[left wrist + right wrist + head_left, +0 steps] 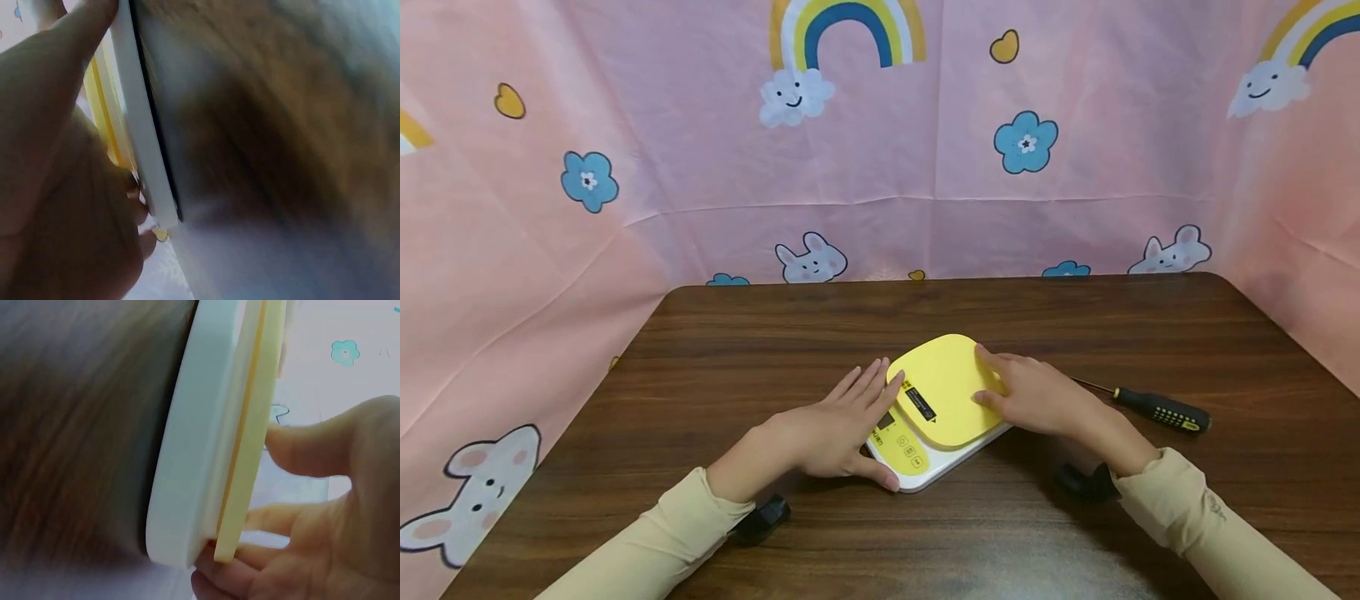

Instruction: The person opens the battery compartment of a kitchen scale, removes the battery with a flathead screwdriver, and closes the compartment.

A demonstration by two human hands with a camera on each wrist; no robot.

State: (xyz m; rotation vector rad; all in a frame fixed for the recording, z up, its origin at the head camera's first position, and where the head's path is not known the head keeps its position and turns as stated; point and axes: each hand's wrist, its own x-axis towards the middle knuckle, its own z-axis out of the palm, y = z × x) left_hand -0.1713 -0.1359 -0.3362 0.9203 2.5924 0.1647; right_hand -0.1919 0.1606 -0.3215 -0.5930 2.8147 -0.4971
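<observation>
Currently the 2 hands are apart, at opposite ends of 1 kitchen scale point(955, 367), which sits askew on the brown table point(760, 333). The left hand point(831, 429) spreads its straight fingers along the panel end, thumb at the near corner, close to 3 buttons point(909, 451). The right hand point(1041, 392) grips the other end, thumb on the yellow plate, some fingers bent below its rim. 1 screwdriver point(1161, 410) lies just beyond the right wrist; pink patterned cloth point(887, 167) hangs behind.

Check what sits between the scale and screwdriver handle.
In the head view, the right hand and wrist lie between scale and screwdriver handle.
</observation>
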